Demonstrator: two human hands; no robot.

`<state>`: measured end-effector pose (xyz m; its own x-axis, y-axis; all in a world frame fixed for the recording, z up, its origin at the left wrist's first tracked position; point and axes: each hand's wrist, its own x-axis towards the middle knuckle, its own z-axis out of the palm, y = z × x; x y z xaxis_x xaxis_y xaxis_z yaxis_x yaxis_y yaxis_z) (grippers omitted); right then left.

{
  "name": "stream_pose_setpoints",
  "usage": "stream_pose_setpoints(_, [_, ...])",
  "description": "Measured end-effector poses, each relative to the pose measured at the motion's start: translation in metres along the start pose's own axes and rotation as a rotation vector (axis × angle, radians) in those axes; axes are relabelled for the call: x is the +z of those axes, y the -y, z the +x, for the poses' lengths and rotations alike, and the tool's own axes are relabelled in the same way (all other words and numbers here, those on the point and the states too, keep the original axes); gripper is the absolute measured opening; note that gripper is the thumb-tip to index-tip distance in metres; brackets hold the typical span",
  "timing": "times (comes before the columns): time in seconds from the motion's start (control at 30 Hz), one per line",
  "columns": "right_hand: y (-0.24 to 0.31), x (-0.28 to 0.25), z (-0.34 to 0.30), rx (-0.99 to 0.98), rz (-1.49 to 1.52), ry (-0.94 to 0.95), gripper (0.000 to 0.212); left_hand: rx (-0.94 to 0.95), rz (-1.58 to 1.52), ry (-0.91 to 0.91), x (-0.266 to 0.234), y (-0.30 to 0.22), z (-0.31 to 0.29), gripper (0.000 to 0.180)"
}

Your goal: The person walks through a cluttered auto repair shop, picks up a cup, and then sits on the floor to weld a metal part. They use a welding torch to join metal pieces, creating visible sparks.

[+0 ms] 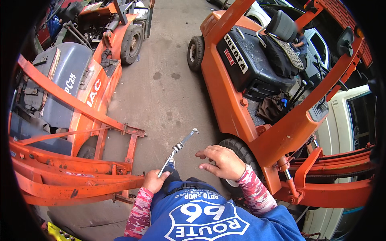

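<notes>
In my left hand (155,181) is the lower end of a slim silver tool that looks like a wrench (165,162), my fingers closed round it. At its upper end, it meets a small dark metal fitting (177,147) and a flat metal strip (187,137) with a short bent tip. Whether these pieces are joined or just held together, I cannot tell. My right hand (223,162) hovers to the right of the tool, touching nothing, with the thumb apart from slightly bent fingers. Both forearms wear pink camouflage sleeves.
An orange forklift (94,86) stands at the left, its red-orange frame bars (80,186) reaching close to my left hand. A second orange forklift (225,86) is at the right, its near tyre (237,150) beside my right hand. Concrete floor (161,80) runs between them. Another person (300,43) is at far right.
</notes>
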<state>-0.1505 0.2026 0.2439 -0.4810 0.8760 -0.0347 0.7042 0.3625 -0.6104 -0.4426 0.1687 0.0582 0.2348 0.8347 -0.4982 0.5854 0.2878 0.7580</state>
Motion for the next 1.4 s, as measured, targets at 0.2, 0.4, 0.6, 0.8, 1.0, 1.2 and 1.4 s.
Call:
stream_pose_setpoints(0.2, [-0.162, -0.005, 0.039, 0.326, 0.443, -0.073, 0.032, -0.002, -0.038, -0.1, -0.071, -0.059, 0.132, 0.041])
stream_pose_setpoints(0.4, [-0.354, 0.006, 0.058, 0.833, 0.09, 0.356, 0.047, -0.093, -0.1, -0.152, -0.105, -0.111, 0.314, 0.042])
stream_pose_setpoints(0.6, [-0.476, -0.097, 0.262, 0.676, 0.129, 0.165, 0.045, -0.122, -0.005, -0.217, -0.153, -0.231, 0.477, 0.042])
stream_pose_setpoints(0.8, [-0.518, -0.225, 0.58, 0.251, 0.226, 0.022, 0.04, -0.109, -0.187, -0.192, -0.229, -0.339, 0.631, 0.042])
stream_pose_setpoints(1.0, [-0.558, -0.264, 0.822, 0.109, 0.331, 0.316, 0.044, -0.085, -0.308, -0.155, -0.308, -0.402, 0.826, 0.039])
stream_pose_setpoints(1.2, [-0.659, -0.358, 0.973, 0.249, 0.007, 0.19, 0.049, -0.001, -0.053, -0.078, -0.449, -0.495, 1.036, 0.042])
stream_pose_setpoints(1.4, [-0.781, -0.462, 1.028, 0.534, 0.427, -0.245, 0.043, 0.019, -0.001, 0.006, -0.541, -0.595, 1.246, 0.043])
